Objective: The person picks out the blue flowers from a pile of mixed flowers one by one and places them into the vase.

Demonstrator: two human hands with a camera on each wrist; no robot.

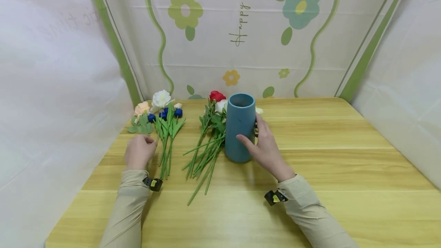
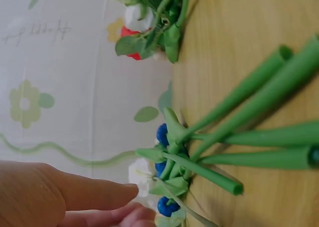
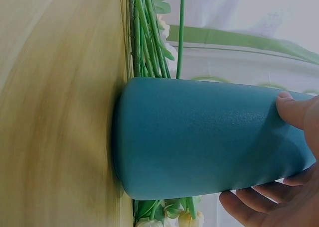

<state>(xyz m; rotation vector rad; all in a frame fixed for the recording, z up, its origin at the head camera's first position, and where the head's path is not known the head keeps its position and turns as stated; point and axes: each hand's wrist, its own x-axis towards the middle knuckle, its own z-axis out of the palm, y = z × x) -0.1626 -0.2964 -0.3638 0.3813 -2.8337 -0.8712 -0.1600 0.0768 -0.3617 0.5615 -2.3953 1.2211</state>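
Observation:
A tall blue vase (image 1: pixel 240 133) stands upright on the table, its mouth facing up. My right hand (image 1: pixel 267 148) holds its right side, the thumb (image 3: pixel 294 109) on the near face and the fingers round the other side. My left hand (image 1: pixel 139 151) is beside a white flower (image 1: pixel 161 98), its fingers loosely bent. In the left wrist view, the thin pale stem (image 2: pixel 187 207) runs past the fingertips, apparently apart from them. Close by lie blue tulips (image 1: pixel 178 113) with green stems and a peach flower (image 1: pixel 142 108).
Left of the vase lies a bunch of green stems (image 1: pixel 203 160) with a red rose (image 1: pixel 217 96) and a white bloom (image 1: pixel 221 106), partly behind the vase. A patterned cloth (image 1: pixel 213 49) hangs behind the wooden table (image 1: pixel 327 156), with white cloth at both sides.

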